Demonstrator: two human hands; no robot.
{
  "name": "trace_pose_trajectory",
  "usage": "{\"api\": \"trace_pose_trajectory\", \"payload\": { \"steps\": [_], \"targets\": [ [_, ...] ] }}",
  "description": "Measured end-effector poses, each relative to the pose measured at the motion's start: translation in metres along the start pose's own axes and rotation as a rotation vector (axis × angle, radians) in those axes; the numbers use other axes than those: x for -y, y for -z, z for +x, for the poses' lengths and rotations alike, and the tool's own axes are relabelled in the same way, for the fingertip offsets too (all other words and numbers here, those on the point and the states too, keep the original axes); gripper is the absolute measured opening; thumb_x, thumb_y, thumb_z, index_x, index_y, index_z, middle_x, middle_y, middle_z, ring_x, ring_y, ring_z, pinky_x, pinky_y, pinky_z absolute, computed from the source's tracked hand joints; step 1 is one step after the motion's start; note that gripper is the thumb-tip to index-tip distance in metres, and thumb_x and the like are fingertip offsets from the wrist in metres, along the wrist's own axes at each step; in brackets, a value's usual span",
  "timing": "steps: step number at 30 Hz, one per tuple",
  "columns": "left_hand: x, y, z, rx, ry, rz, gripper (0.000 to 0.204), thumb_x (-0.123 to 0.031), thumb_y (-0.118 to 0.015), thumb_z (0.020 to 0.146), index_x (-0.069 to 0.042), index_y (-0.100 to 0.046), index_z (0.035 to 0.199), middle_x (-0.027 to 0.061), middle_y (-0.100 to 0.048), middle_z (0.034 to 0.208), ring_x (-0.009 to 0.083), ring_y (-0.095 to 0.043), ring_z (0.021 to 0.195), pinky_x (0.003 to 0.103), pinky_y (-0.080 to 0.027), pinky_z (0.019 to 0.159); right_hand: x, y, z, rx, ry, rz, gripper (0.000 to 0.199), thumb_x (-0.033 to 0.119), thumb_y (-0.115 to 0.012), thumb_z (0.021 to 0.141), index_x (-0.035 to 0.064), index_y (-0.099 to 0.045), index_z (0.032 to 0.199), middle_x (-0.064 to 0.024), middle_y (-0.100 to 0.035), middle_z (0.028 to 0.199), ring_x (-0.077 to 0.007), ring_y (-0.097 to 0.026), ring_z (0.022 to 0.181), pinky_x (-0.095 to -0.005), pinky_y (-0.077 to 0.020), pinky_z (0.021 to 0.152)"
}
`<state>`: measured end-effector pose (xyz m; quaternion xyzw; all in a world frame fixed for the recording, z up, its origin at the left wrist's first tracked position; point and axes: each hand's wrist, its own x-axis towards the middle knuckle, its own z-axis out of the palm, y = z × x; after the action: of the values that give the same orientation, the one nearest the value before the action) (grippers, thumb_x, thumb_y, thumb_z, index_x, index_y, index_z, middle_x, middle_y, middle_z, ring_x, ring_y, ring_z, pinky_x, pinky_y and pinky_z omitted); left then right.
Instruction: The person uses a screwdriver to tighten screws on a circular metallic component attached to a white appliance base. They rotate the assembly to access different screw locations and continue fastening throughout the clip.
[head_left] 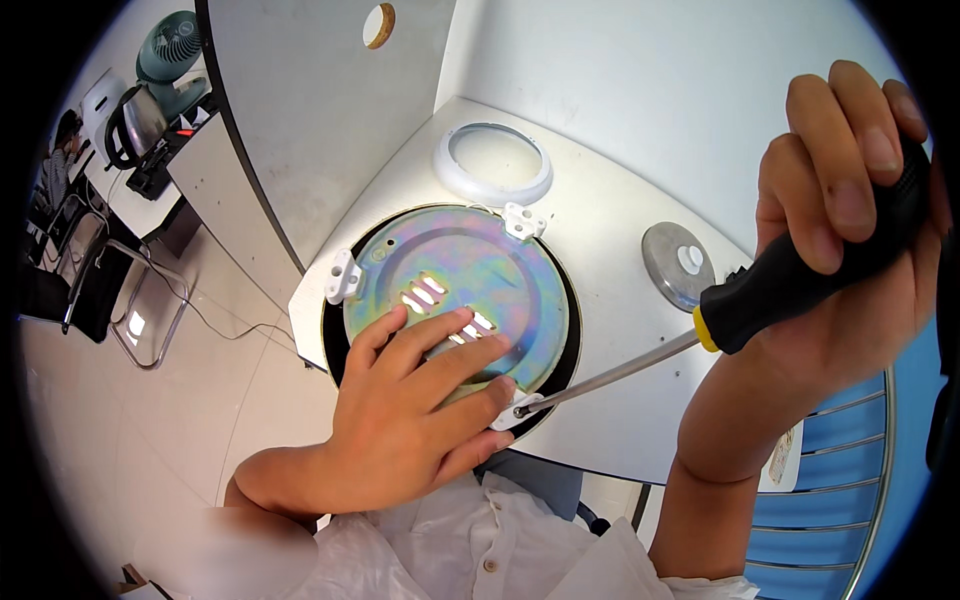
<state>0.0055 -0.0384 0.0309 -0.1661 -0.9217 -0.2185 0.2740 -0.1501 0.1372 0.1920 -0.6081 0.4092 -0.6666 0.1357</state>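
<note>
Head view, only one I have. My left hand [415,405] lies flat in the lower middle of the frame, fingers spread apart and pressed on the metal plate [455,275], not clamped on anything. The plate is round with a rainbow sheen and has slots near its middle, just above my fingertips. It sits inside a black ring [568,345] on the white table [610,215], centre of the frame. White tabs on the plate rim: one at left [341,277], one at top [523,220], one at bottom [522,408] beside my left fingers.

My right hand [850,200], upper right, has fingers wrapped tight around the black handle of a screwdriver [760,300]. The handle has a yellow collar. Its shaft slants down to the left, and the tip sits on the bottom tab, touching it.

Containers: I see none holding anything. A white ring [492,165] lies empty at upper centre, just above the plate. A grey disc [678,265] with a white knob lies right of the plate, apart from it.

Upper left of the frame: a kettle [135,125] and a green fan [170,50] on a far bench. Lower right: a blue chair [850,480].
</note>
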Motion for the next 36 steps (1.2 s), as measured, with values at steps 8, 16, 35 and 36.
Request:
{"api": "trace_pose_trajectory", "payload": {
  "steps": [8,16,35,36],
  "targets": [
    [-0.001,0.001,0.001,-0.009,0.024,-0.038,0.031,-0.030,-0.076,0.066,-0.017,-0.067,0.093,0.0016,-0.058,0.122,0.0261,-0.050,0.118,0.048,-0.029,0.100,-0.003,0.000,0.002,0.021,-0.006,-0.013,0.025,0.026,-0.036,0.099,0.0036,-0.043,0.108,-0.0086,-0.047,0.086,-0.0168,-0.046,0.069,-0.0256,-0.0436,0.055],
    [0.000,0.001,0.000,-0.015,0.021,-0.040,0.032,-0.028,-0.077,0.064,-0.017,-0.067,0.092,0.0017,-0.058,0.120,0.0255,-0.050,0.118,0.048,-0.030,0.100,-0.004,0.000,0.006,0.046,-0.001,-0.013,0.027,0.027,-0.036,0.099,0.0038,-0.042,0.112,-0.0090,-0.048,0.088,-0.0172,-0.047,0.071,-0.0263,-0.0444,0.057],
    [-0.001,0.002,0.001,0.001,0.026,-0.047,0.033,-0.028,-0.077,0.064,-0.017,-0.067,0.093,0.0020,-0.058,0.121,0.0256,-0.050,0.118,0.048,-0.030,0.099,-0.013,-0.001,0.014,0.100,0.006,-0.020,0.035,0.029,-0.034,0.099,0.0043,-0.040,0.123,-0.0097,-0.049,0.093,-0.0183,-0.048,0.074,-0.0281,-0.0464,0.061],
    [-0.001,0.002,0.001,0.000,0.023,-0.048,0.032,-0.028,-0.077,0.064,-0.016,-0.067,0.093,0.0020,-0.058,0.121,0.0256,-0.050,0.118,0.048,-0.030,0.099,-0.013,-0.002,0.015,0.104,0.006,-0.022,0.036,0.030,-0.034,0.099,0.0043,-0.040,0.124,-0.0097,-0.050,0.093,-0.0184,-0.048,0.074,-0.0281,-0.0465,0.061]
  ]
}}
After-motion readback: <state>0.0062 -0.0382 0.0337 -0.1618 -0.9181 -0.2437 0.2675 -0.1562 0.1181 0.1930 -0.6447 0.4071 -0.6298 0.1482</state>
